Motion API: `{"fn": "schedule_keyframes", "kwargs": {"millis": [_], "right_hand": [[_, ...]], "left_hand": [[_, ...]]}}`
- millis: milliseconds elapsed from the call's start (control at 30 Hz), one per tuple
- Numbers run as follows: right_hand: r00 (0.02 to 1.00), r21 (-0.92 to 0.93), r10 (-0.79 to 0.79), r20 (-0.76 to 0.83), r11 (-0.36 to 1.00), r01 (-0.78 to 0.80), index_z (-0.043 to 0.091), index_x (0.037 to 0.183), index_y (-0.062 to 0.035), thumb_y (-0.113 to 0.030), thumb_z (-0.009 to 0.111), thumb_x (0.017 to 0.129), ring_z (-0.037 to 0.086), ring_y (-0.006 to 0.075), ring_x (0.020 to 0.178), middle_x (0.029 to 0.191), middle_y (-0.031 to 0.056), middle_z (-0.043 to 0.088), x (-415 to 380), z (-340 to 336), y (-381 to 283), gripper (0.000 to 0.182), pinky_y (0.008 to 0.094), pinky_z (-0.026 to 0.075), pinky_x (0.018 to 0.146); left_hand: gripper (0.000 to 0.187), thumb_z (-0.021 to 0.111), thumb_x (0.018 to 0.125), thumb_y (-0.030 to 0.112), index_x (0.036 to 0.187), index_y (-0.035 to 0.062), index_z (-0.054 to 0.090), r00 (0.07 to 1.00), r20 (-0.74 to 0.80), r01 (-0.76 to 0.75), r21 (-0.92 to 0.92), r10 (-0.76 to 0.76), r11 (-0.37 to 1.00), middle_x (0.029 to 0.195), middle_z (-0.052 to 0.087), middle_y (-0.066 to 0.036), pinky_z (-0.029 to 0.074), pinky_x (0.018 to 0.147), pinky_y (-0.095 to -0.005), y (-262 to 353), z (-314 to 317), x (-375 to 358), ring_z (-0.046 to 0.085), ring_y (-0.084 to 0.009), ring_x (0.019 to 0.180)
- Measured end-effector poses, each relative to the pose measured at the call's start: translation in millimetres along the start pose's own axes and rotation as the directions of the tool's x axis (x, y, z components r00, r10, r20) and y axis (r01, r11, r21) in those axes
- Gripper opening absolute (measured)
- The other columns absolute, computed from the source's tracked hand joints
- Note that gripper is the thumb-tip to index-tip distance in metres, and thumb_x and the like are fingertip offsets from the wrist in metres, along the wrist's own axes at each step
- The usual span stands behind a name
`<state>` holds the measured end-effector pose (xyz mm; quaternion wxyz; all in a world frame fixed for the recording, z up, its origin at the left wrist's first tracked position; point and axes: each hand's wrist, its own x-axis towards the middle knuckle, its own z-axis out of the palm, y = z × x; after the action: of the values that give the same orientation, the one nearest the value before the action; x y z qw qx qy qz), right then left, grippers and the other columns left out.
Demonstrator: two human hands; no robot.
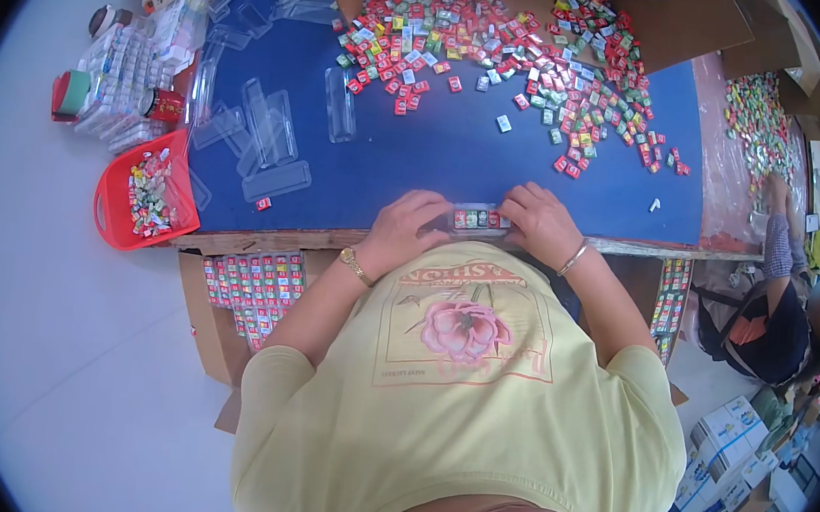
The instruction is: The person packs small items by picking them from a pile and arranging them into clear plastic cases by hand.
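A clear plastic tray [480, 219] holding a row of small red, white and green pieces lies at the near edge of the blue table. My left hand [413, 225] grips its left end, fingers curled round it. At the right end, my right hand [536, 223] holds the tray between thumb and fingers. Beyond them a big heap of small coloured pieces [432, 31] spreads over the table. An empty clear tray [339, 106] lies to the left of the heap, and more clear trays [267, 129] are piled farther left.
A red basket [112, 198] of small pieces is at the table's left corner. Below the table edge stand cardboard boxes [205, 335] with packed trays. At the right, a co-worker [769, 320] reaches towards another heap [759, 122]. Cardboard flaps [684, 26] border the far side.
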<state>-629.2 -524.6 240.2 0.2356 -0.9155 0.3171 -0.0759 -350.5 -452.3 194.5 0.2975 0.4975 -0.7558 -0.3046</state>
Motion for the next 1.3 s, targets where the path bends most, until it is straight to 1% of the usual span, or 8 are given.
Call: {"fn": "schedule_keyframes", "kwargs": {"millis": [133, 233, 333, 433, 767, 900, 1167, 1300], "right_hand": [[0.998, 0.046, -0.008, -0.06, 0.999, 0.011, 0.063, 0.095, -0.0068, -0.009, 0.082, 0.068, 0.059, 0.0318, 0.097, 0.101, 0.0089, 0.062, 6, -9, 8, 0.033, 0.0412, 0.051, 0.083], [0.986, 0.081, 0.068, -0.152, 0.995, -0.056, 0.063, 0.095, -0.0055, -0.008, 0.082, 0.07, 0.06, 0.0331, 0.097, 0.104, 0.0095, 0.063, 11, -10, 18, 0.032, 0.0419, 0.052, 0.083], [0.986, 0.053, 0.091, -0.143, 0.995, -0.084, 0.063, 0.096, -0.0042, -0.006, 0.08, 0.074, 0.061, 0.0336, 0.098, 0.105, 0.0101, 0.064, 22, -13, 27, 0.028, 0.0424, 0.052, 0.084], [0.987, 0.052, 0.088, -0.136, 0.995, -0.082, 0.063, 0.096, -0.0041, -0.006, 0.079, 0.076, 0.062, 0.0335, 0.097, 0.104, 0.0105, 0.065, 33, -14, 29, 0.025, 0.0424, 0.053, 0.082], [0.942, 0.072, 0.267, -0.202, 0.964, -0.257, 0.066, 0.102, -0.0053, -0.007, 0.077, 0.08, 0.066, 0.035, 0.094, 0.104, 0.0121, 0.065, 65, 12, 89, 0.025, 0.0437, 0.054, 0.079], [0.884, -0.062, 0.151, -0.443, 0.978, -0.198, 0.066, 0.106, -0.0063, -0.007, 0.078, 0.08, 0.066, 0.0352, 0.093, 0.106, 0.0124, 0.064, 101, 31, 88, 0.028, 0.044, 0.054, 0.08], [0.969, 0.317, 0.239, -0.063, 0.925, -0.208, 0.068, 0.108, -0.0089, -0.009, 0.078, 0.079, 0.065, 0.0347, 0.1, 0.107, 0.0128, 0.063, 159, 22, 78, 0.03, 0.0439, 0.055, 0.086], [0.896, -0.004, 0.194, -0.4, 0.977, -0.213, 0.068, 0.106, -0.0088, -0.007, 0.078, 0.078, 0.064, 0.0343, 0.1, 0.106, 0.0127, 0.063, 171, 19, 96, 0.029, 0.0432, 0.055, 0.086]], "left_hand": [[0.035, 0.08, 0.079, 0.015, 0.112, 0.0072, 0.071, 0.969, -0.218, 0.135, 0.086, -0.114, 0.987, 0.114, 0.067, -0.012, 0.055, 0.089, -0.04, -31, -18, -13, 0.066, -0.0298, 0.105], [0.029, 0.079, 0.082, 0.013, 0.109, 0.0058, 0.071, 0.808, -0.56, 0.422, 0.333, -0.183, 0.843, 0.114, 0.067, -0.014, 0.054, 0.088, -0.0416, -63, -59, -20, 0.066, -0.0312, 0.103], [0.037, 0.08, 0.08, 0.013, 0.114, 0.0041, 0.069, 0.783, -0.605, 0.571, 0.604, -0.147, 0.556, 0.113, 0.067, -0.015, 0.053, 0.09, -0.0428, -79, -112, -28, 0.065, -0.0337, 0.105], [0.047, 0.08, 0.08, 0.014, 0.123, 0.0043, 0.064, 0.724, -0.411, 0.689, 0.466, -0.554, 0.555, 0.12, 0.064, -0.015, 0.048, 0.098, -0.0442, -96, -135, -42, 0.06, -0.0356, 0.116], [0.05, 0.081, 0.078, 0.015, 0.123, 0.0022, 0.063, 0.782, -0.496, 0.617, 0.531, -0.377, 0.581, 0.112, 0.066, -0.014, 0.049, 0.095, -0.0447, -112, -118, -81, 0.061, -0.0368, 0.112], [0.045, 0.081, 0.077, 0.014, 0.118, 0.0041, 0.065, 0.869, -0.465, 0.441, 0.574, -0.168, 0.69, 0.11, 0.067, -0.015, 0.051, 0.092, -0.0443, -95, -89, -51, 0.063, -0.0359, 0.106], [0.036, 0.077, 0.078, 0.009, 0.113, 0.008, 0.067, 0.96, -0.278, 0.081, 0.392, 0.034, 0.916, 0.097, 0.059, -0.011, 0.055, 0.078, -0.0421, -49, 8, 73, 0.063, -0.0321, 0.09], [0.034, 0.077, 0.079, 0.01, 0.112, 0.007, 0.068, 0.998, -0.057, 0.023, 0.326, -0.005, 0.945, 0.104, 0.063, -0.011, 0.056, 0.079, -0.0409, -29, 29, 90, 0.064, -0.0313, 0.094]]}}
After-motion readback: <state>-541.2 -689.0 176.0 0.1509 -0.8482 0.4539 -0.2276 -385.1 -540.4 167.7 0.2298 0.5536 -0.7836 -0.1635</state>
